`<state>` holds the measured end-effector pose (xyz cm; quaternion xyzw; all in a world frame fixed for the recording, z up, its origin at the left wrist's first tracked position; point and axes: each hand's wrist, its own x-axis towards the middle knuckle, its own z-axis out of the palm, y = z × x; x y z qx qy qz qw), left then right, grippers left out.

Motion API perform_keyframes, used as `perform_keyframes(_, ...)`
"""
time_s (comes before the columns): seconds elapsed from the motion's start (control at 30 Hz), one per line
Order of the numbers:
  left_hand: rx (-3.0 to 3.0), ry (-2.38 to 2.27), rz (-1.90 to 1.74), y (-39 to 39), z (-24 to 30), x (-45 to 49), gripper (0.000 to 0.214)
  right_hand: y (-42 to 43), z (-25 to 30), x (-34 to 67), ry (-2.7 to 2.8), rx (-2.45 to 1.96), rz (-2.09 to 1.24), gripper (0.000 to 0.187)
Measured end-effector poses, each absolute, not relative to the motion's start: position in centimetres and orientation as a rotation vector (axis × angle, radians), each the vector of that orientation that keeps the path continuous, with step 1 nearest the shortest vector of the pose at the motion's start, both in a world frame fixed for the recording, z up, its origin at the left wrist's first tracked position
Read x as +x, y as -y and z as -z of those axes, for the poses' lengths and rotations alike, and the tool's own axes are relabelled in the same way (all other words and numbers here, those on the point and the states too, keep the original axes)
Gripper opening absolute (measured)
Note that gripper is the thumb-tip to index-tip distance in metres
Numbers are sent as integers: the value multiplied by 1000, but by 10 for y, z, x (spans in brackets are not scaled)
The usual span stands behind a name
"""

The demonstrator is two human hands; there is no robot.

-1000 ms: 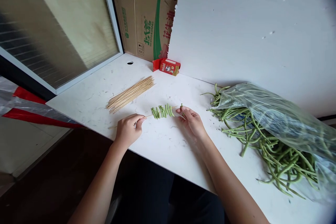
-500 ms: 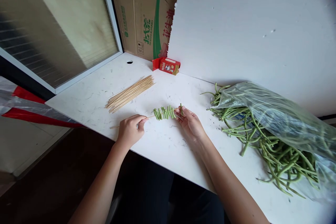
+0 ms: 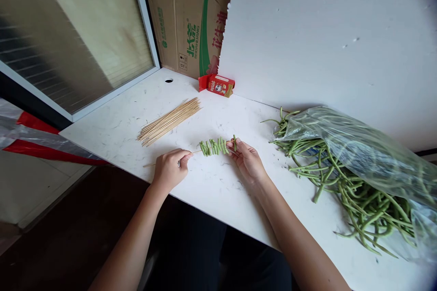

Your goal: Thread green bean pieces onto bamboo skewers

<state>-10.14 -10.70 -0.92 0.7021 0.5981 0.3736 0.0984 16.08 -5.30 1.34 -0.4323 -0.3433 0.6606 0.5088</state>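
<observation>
The skewers (image 3: pixel 170 122) look like matt wood, the bag (image 3: pixel 362 150) thin, glossy plastic, the carton (image 3: pixel 184 9) matt cardboard

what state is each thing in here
Skewer: held, partly filled
Threaded bean pieces: side by side on the skewer
End bean piece: near upright; pierced or not, cannot tell
Left grip: shut on the skewer
Right grip: pinching the end bean piece
Spare skewers: loosely piled
Plastic bag: lying open
Long beans: tangled, partly outside the bag
Red box: flap open
Carton: partly hidden
</observation>
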Motion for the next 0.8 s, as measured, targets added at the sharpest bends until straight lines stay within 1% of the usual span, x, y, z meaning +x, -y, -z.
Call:
perform_keyframes(0.43,2088,-1780,-1082,106,10,-102,24,53,-10,160,851,-1036,-1558,32)
perform_keyframes(0.8,2087,-1781,-1047,105,11,-102,24,51,-6,159,859,-1050,-1514,35)
